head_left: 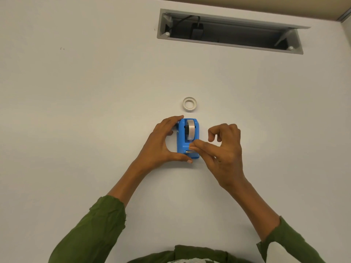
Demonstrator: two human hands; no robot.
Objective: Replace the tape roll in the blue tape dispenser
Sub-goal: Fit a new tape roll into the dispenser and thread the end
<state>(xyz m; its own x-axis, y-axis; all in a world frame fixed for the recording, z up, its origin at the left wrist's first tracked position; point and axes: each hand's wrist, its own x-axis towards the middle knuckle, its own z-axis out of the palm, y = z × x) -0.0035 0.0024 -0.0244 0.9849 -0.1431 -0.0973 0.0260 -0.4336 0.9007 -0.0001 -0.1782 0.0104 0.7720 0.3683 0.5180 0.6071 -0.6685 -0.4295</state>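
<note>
Both hands working at blue tape dispenser [188, 138] on white table [76, 111]. Left hand [161, 143] clamping dispenser sides, steadying. Right hand [222, 147] pinching fingertips together, seemingly drawing tape end toward cutter. Tape roll [190, 130] sitting inside; spare ring [189, 104] lying just beyond.

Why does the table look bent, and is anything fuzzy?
Head view: the wide lens curves the table and cable slot; light is soft, shadows faint; the blue dispenser and both hands look sharp, no glare.

blue tape dispenser [188, 138] upright, roll [190, 130] seated
</note>
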